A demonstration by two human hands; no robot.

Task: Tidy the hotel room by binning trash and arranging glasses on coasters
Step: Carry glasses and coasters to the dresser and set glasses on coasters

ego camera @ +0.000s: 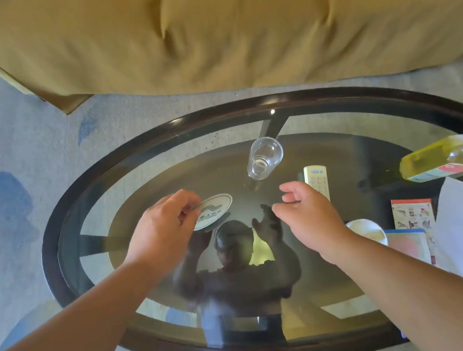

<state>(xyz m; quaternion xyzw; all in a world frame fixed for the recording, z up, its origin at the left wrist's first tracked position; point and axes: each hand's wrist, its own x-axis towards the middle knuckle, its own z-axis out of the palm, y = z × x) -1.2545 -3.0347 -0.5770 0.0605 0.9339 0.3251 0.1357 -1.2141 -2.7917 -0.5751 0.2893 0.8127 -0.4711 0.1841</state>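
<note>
Seen from above, a left hand (163,228) pinches a white coaster (215,208) by its edge, low over an oval glass table (49,246), probably to lay it down as a base. An empty glass (264,157) stands just beyond, on bare tabletop. The right hand (309,215) hovers beside the coaster, fingers loosely spread and holding nothing, apparently ready for the glass

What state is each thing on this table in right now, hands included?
left hand: pinches the coaster's edge.
coaster: held at the table top, nothing on it.
glass: upright on the bare table top, no coaster under it.
right hand: open, holds nothing.
bottle: capped, yellow liquid inside.
remote: lies flat, buttons up.
</note>
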